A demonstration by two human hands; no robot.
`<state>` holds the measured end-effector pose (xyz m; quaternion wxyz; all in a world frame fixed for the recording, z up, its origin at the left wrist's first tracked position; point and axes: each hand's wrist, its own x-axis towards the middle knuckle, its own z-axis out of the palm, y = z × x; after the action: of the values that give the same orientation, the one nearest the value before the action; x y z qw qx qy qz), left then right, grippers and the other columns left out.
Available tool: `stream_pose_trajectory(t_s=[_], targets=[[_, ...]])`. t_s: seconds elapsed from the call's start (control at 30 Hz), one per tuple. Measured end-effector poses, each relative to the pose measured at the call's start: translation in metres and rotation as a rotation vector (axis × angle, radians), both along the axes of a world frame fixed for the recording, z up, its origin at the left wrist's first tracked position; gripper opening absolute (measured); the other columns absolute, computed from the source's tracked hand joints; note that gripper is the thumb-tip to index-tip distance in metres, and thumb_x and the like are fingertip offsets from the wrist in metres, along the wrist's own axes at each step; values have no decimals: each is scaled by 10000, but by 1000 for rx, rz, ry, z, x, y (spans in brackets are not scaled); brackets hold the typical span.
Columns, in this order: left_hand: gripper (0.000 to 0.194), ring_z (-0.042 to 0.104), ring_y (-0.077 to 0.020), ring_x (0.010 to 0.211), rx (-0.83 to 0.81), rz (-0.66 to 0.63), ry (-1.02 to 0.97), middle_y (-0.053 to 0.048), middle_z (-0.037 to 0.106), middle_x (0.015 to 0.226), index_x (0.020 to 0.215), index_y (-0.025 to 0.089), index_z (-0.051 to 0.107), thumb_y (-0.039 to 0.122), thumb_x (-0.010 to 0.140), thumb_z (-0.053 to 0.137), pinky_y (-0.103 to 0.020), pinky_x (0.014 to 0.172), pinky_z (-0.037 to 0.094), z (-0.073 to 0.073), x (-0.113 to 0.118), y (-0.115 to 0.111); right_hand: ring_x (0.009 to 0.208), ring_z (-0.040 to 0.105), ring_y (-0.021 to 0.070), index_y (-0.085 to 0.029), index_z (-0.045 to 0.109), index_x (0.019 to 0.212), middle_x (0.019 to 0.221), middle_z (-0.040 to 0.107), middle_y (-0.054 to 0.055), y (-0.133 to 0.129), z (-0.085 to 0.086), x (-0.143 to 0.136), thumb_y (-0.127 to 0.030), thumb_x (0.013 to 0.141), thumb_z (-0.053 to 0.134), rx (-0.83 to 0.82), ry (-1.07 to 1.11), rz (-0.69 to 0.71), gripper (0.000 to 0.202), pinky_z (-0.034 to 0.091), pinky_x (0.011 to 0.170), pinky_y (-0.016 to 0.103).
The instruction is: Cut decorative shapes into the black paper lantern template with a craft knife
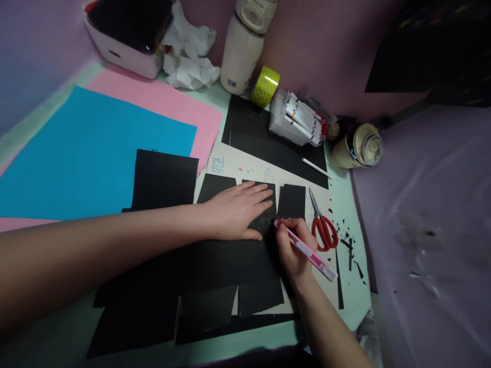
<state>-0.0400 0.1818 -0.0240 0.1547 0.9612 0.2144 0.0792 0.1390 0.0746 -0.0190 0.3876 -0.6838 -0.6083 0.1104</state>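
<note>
My left hand (pixel 240 209) lies flat with fingers spread on a black paper piece (pixel 226 263) at the centre. Just to its right, my right hand (pixel 295 240) is closed round a pink pen-like tool (pixel 307 251), whose tip end is down at the black paper; the tip itself is hidden by the fingers. Faint light marks show on the paper between the hands. Scissors with red handles (pixel 323 230) rest right beside my right hand. More black pieces surround the hands, one of them (pixel 164 179) overlapping a blue sheet (pixel 99 153).
Along the back stand a white box (pixel 126 56), crumpled tissue (pixel 192 61), a bottle (pixel 243 51), yellow tape (pixel 265 86) and a case of markers (pixel 299 120). A lidded cup (pixel 358 148) stands at the right. Black scraps (pixel 350 250) lie near the right edge.
</note>
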Motion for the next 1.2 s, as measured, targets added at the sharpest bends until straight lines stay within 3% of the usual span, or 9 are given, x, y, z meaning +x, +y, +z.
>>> stream_pose_trajectory(t_s=[0.57, 0.7, 0.83, 0.9, 1.0, 1.2], targets=[[788, 212, -285, 1484, -33, -4, 17, -149, 303, 1577, 1436, 116, 443, 644, 860, 547, -427, 1213, 125, 4, 1, 0, 533, 563, 121, -194, 603, 725, 617, 629, -19, 0, 0, 1, -179, 810, 591, 8, 3, 47, 87, 434, 511, 236], [788, 214, -289, 1483, -41, -3, 4, -154, 309, 1573, 1431, 105, 450, 639, 860, 552, -429, 1214, 123, 4, 0, 0, 550, 566, 126, -194, 610, 727, 637, 632, -14, -1, -1, -2, -184, 805, 601, -7, 40, -9, 79, 442, 521, 244], [792, 217, -287, 1482, -36, -2, 10, -152, 308, 1574, 1439, 112, 439, 644, 862, 547, -426, 1213, 128, 4, 0, 0, 618, 606, 137, -193, 629, 821, 725, 646, 2, -2, 11, -1, -223, 823, 633, 48, 178, -118, 30, 489, 562, 254], [794, 219, -284, 1482, -30, -1, 11, -149, 306, 1575, 1441, 121, 437, 652, 860, 544, -420, 1213, 124, 3, 0, 0, 585, 600, 129, -198, 623, 883, 736, 643, -5, -1, 23, 8, -259, 811, 679, -9, 284, -113, 110, 488, 525, 246], [796, 223, -286, 1480, -29, 1, 9, -153, 310, 1572, 1438, 120, 441, 653, 857, 549, -417, 1214, 118, 3, 0, 0, 529, 558, 107, -203, 678, 842, 667, 632, -22, 7, 39, 33, -288, 757, 764, -285, 335, 91, 148, 439, 459, 213], [805, 219, -288, 1481, -39, 0, 5, -154, 318, 1569, 1437, 116, 444, 656, 852, 556, -422, 1214, 119, 5, 0, 0, 731, 638, 138, -226, 730, 900, 883, 713, 18, 43, 38, 70, -250, 717, 801, -398, 519, 354, 198, 484, 573, 235]])
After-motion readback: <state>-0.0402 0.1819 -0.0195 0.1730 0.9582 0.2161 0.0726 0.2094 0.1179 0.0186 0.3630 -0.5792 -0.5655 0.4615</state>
